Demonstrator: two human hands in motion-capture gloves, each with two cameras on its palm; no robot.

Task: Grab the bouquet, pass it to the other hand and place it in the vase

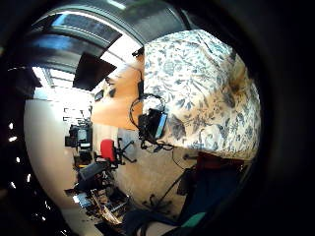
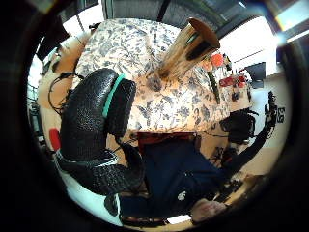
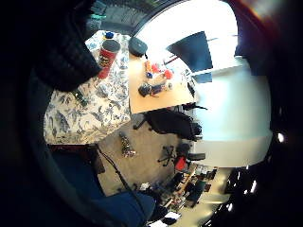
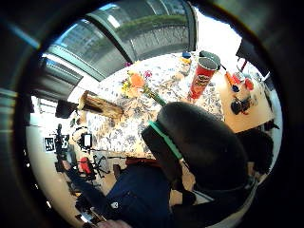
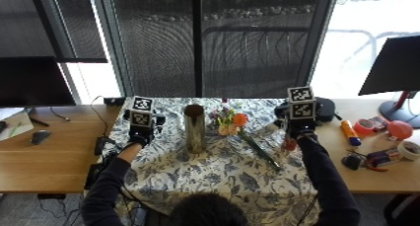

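A bouquet [image 5: 231,120] of orange and pink flowers lies on the floral tablecloth [image 5: 216,179], its green stem [image 5: 259,152] running toward the near right. Just left of it stands a tall metallic vase [image 5: 194,128], upright and empty at its mouth. My left hand [image 5: 139,137] hovers over the cloth's left edge, left of the vase, loosely curled and holding nothing. To the right of the stem my right hand [image 5: 298,133] is also held up with nothing in it. The right thumb side palm view shows the bouquet [image 4: 135,83] and vase [image 4: 99,107] beyond the hand.
A red snack can [image 4: 202,78] stands upright close to my right hand. Wooden desks flank the cloth; the right one holds tape rolls, an orange tube [image 5: 347,132] and a monitor [image 5: 394,63]. Another monitor [image 5: 33,83] and cables sit on the left.
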